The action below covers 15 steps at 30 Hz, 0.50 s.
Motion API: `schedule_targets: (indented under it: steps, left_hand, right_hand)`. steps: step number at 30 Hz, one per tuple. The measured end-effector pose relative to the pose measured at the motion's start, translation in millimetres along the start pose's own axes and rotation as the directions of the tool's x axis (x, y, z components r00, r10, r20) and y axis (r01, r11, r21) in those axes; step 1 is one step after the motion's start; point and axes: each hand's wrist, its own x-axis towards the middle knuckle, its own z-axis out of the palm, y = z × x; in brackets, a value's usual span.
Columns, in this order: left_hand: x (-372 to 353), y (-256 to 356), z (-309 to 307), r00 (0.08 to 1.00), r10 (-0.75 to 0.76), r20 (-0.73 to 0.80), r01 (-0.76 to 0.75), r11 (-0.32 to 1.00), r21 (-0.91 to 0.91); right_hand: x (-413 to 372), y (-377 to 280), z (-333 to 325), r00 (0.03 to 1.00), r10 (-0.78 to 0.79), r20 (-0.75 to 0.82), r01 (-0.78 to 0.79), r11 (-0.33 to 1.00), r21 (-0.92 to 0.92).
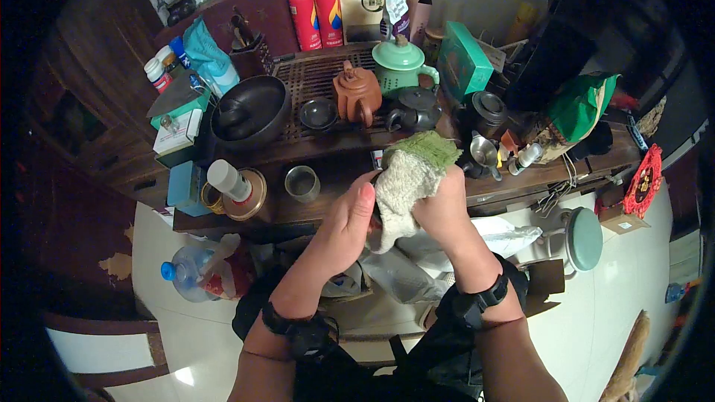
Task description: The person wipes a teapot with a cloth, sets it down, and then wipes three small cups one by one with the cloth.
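A knitted-looking white and green cloth is bunched up between my two hands, above the front edge of the dark wooden table. My right hand is closed on the cloth from the right side, its fingers largely covered by the fabric. On the other side, my left hand curls with its thumb up around something dark against the cloth, mostly hidden. Left of my hands a small metal-looking cup stands on the table. Just beyond the cloth sits a dark teapot.
A slatted tea tray carries a brown clay teapot and a small black dish. Nearby are a green lidded pot, a black bowl, a white-capped container and a metal pitcher. A water bottle stands below.
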Motion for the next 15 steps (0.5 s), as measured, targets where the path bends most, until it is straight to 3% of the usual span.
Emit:
schedule_targets:
  steps: [4,5,6,8,9,11,15]
  left_hand:
    - [0.9,2.0,-5.4,0.998,-0.036,-0.058,0.04,0.998,0.055]
    - [0.4,4.4,-6.2,0.995,-0.061,-0.084,0.067,0.995,0.076]
    - [0.7,2.4,-7.5,0.992,-0.081,-0.091,0.084,0.996,0.026]
    - [4.6,-10.5,-9.0,0.995,-0.06,-0.078,0.035,0.956,-0.291]
    - [6.0,-14.8,-10.7,0.996,-0.048,-0.077,0.009,0.898,-0.44]
    - [6.6,-15.3,-16.1,0.995,0.032,-0.094,-0.071,0.889,-0.452]
    - [7.3,-10.8,-19.5,0.989,0.087,-0.119,-0.135,0.865,-0.484]
  right_hand:
    - [-3.9,-0.7,7.2,0.995,-0.065,-0.072,0.064,0.998,-0.015]
    - [-4.1,2.2,9.7,0.992,-0.005,-0.124,0.013,0.998,0.061]
    - [-4.1,6.7,13.2,0.984,0.058,-0.171,-0.034,0.99,0.14]
    - [-0.8,4.3,13.4,0.936,0.276,-0.217,-0.185,0.913,0.363]
    - [-0.4,17.3,18.4,0.909,0.393,-0.137,-0.254,0.785,0.565]
    - [6.4,15.1,13.8,0.83,0.548,0.101,-0.308,0.3,0.903]
    - [5.6,4.9,7.8,0.79,0.569,0.228,-0.283,0.009,0.959]
